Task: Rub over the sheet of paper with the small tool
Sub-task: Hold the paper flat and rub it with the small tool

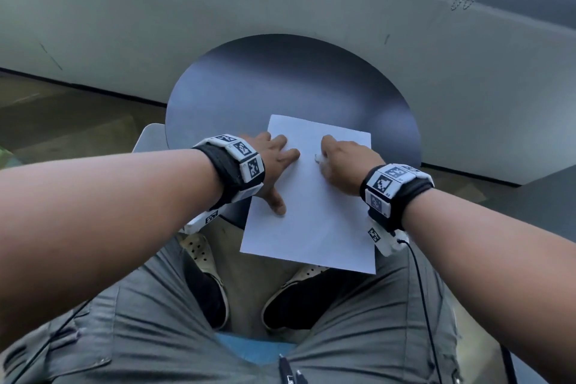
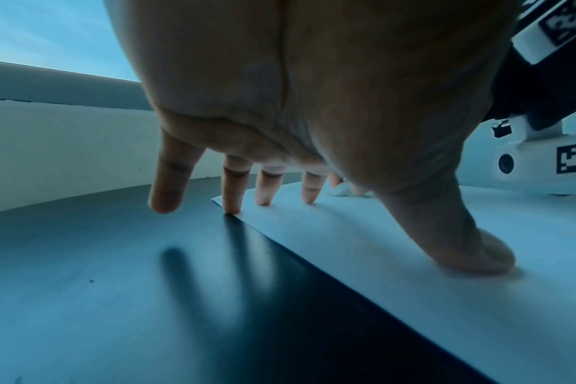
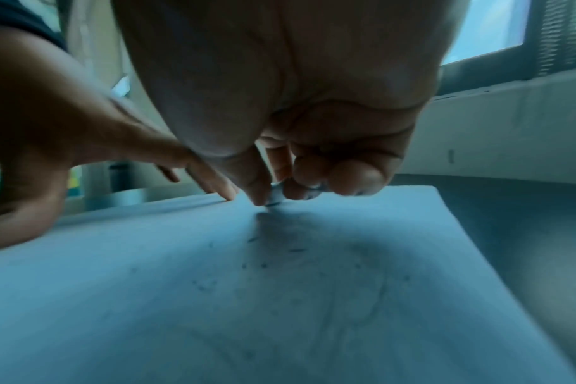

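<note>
Head view: eraser pressed to the paper, sheet pinned flat

Right hand pinches a small white eraser between curled fingers and thumb, its tip touching the sheet of paper. Dark crumbs and faint pencil traces lie on the sheet just below those fingers in the right wrist view. Left hand is spread flat, straight fingers and thumb pressing the sheet's left part; the little finger hangs beyond the paper's edge, over the round dark table. Sheet's near end overhangs the table, above the knees.
</note>
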A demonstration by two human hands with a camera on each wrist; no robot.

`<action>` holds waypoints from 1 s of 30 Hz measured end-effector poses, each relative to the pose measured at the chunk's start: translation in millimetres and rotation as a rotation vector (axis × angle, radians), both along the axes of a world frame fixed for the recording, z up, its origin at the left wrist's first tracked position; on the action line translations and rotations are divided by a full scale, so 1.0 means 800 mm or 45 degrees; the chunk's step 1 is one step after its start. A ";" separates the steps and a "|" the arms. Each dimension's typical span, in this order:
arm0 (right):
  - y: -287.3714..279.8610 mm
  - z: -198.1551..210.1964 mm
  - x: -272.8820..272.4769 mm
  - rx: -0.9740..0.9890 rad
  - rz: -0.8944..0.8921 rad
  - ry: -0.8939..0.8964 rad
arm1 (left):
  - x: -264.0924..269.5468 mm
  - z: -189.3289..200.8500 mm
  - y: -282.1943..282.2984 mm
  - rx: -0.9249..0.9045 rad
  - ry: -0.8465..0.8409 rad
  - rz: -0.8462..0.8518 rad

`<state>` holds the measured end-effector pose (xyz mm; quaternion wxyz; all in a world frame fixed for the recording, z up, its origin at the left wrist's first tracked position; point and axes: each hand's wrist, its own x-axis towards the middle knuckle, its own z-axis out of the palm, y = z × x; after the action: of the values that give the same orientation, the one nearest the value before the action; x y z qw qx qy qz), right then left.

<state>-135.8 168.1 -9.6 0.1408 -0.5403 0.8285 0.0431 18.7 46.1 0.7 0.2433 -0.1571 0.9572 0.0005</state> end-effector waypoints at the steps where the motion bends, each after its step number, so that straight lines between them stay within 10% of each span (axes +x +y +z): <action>1: 0.000 -0.001 -0.001 0.000 -0.030 0.020 | 0.000 0.000 0.000 -0.011 -0.029 0.014; 8: 0.023 0.003 0.040 0.047 0.663 -0.086 | -0.003 0.002 0.004 -0.015 -0.149 0.009; 13: 0.003 0.007 0.013 0.031 0.126 0.080 | -0.009 -0.003 0.009 -0.030 -0.136 0.004; 18: 0.030 0.006 0.057 0.043 0.558 -0.091 | -0.005 -0.005 0.013 0.033 -0.113 0.050; 24: 0.025 0.000 0.008 -0.025 0.175 0.143 | -0.006 -0.006 0.016 0.025 -0.128 0.079; 30: 0.065 0.000 0.054 0.032 0.612 -0.043 | -0.012 0.000 0.021 0.031 -0.193 0.090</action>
<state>-92.5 220.0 -9.3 0.1471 -0.7207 0.6731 0.0768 9.2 63.3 0.3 0.3168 -0.1874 0.9298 0.0089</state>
